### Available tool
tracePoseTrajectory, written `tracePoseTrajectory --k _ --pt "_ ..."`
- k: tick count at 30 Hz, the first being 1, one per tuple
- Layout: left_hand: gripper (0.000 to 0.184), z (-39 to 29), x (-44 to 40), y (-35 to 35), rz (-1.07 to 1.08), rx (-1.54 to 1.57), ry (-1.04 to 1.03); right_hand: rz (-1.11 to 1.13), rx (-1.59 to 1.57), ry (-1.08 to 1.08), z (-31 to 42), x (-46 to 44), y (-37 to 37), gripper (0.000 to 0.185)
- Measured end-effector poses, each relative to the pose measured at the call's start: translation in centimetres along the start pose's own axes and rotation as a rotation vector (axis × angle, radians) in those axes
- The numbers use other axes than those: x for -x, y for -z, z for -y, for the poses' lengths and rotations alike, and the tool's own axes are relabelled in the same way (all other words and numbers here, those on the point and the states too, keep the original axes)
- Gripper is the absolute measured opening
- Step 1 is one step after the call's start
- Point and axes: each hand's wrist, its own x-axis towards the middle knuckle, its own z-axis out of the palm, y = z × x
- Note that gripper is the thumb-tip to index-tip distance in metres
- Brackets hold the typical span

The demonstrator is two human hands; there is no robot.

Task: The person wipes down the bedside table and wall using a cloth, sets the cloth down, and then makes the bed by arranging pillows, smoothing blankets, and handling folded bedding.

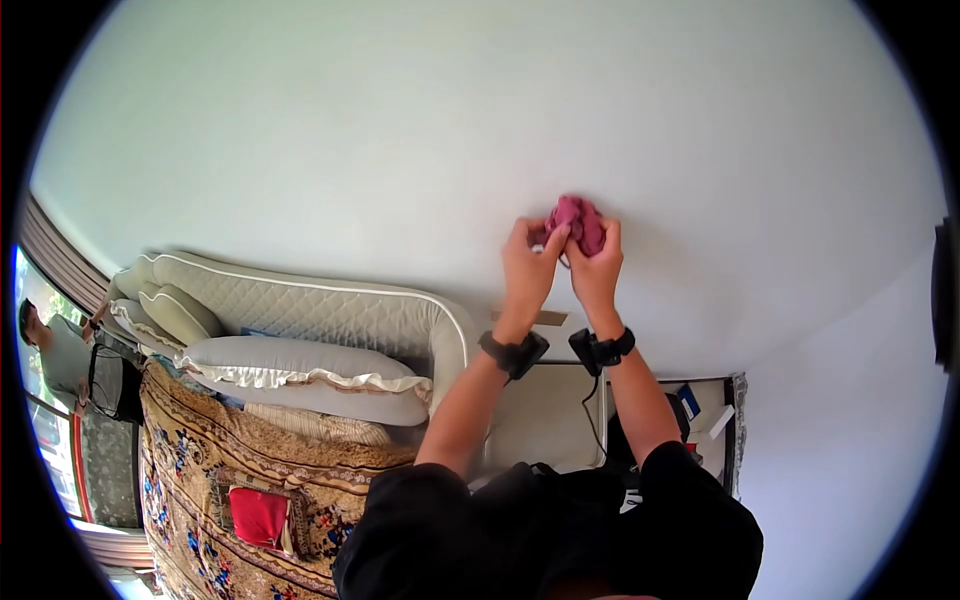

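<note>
A dark pink cloth point(577, 220), bunched into a small wad, is held up in front of the pale wall. My left hand point(527, 262) pinches its left side, thumb at the lower edge. On the other side, my right hand point(598, 272) has its fingers closed on the cloth. Something thin and dark, like a loop, shows below the cloth between the hands; I cannot make out what it is. Both arms reach forward with black straps on the wrists.
Left of my arms stands a bed with a padded headboard point(300, 300), grey pillows point(310, 370) and a patterned blanket point(190, 480). A red item point(259, 516) lies on it. Below my hands is a pale cabinet top point(540, 400). Another person point(65, 350) is at far left.
</note>
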Motion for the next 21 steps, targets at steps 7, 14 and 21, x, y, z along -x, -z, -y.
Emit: tracePoseTrajectory --k 7,14,21 --pt "0.026 7.7 3.1 0.7 0.03 0.071 0.208 0.022 0.099 -0.04 -7.2 4.4 0.1 0.039" --pt "0.023 3.9 1.8 0.1 -0.183 0.039 -0.086 0.052 0.081 0.232 -2.6 1.4 -1.0 0.035" --pt "0.024 1.0 0.7 -4.4 -0.059 0.028 -0.067 -0.103 0.077 0.165 -1.6 -0.8 2.5 0.035"
